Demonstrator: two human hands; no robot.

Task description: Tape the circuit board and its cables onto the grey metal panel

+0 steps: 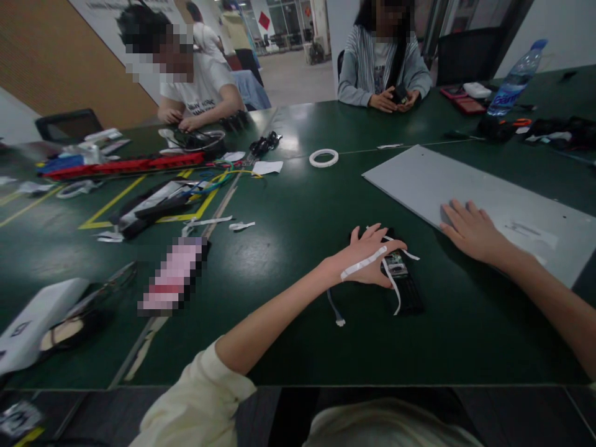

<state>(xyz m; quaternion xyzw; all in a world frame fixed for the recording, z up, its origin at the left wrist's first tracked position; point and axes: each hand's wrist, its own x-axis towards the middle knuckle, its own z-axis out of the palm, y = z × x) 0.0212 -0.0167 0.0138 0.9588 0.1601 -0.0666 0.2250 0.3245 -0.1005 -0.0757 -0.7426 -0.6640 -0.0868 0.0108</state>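
Observation:
My left hand (367,257) lies over a black device (412,295) on the table, its fingers spread apart. A bare green circuit board (397,264) shows in the device beside the thumb side. The hand covers much of the device. A white tape strip (364,263) sticks across the back of this hand. Another thin white strip (393,288) curls down over the device, and one more juts out to the right. A short grey cable (334,307) with a connector comes from under the wrist. My right hand (475,234) rests flat on a grey panel (419,177), fingers extended, holding nothing.
A white tape roll (323,158) lies beyond my left hand. To the left are a phone (174,273), a white box (41,316), tape scraps and cables. A water bottle (516,81) stands at far right. Two people sit across the table; one holds a small black object (399,94).

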